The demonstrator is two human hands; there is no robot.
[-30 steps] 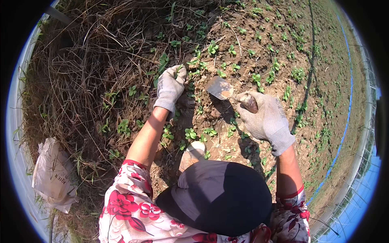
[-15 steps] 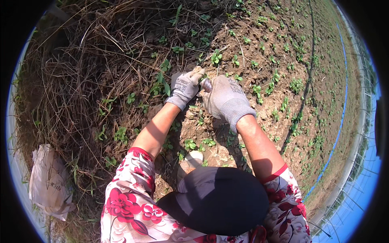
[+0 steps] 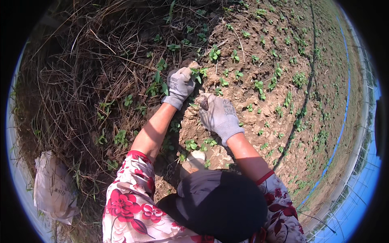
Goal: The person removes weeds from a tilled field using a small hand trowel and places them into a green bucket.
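Observation:
My left hand (image 3: 180,84), in a soil-stained grey knit glove, is closed at the soil just left of centre. Leaves of a small green seedling (image 3: 198,73) show right against its fingers; whether they grip the stem, I cannot tell. Lower and to the right, my right hand (image 3: 220,115) wears a matching glove and is closed too. A dark brown, soil-coloured lump (image 3: 201,101) shows at its thumb side; it could be a clod or a dirty glove tip. A narrow leaf (image 3: 195,106) lies just left of it.
Dry straw and weeds (image 3: 89,69) cover the ground at left. A whitish sack (image 3: 52,188) lies at lower left. Rows of seedlings (image 3: 259,87) grow in bare soil to the right, beyond which run a dark line (image 3: 311,77) and a blue hose (image 3: 347,93). A light shoe (image 3: 196,157) is below my hands.
My right hand has drawn back down, away from the left, and the gap between them has widened. The seedling by my left fingers now shows more fully. My left hand has shifted slightly left.

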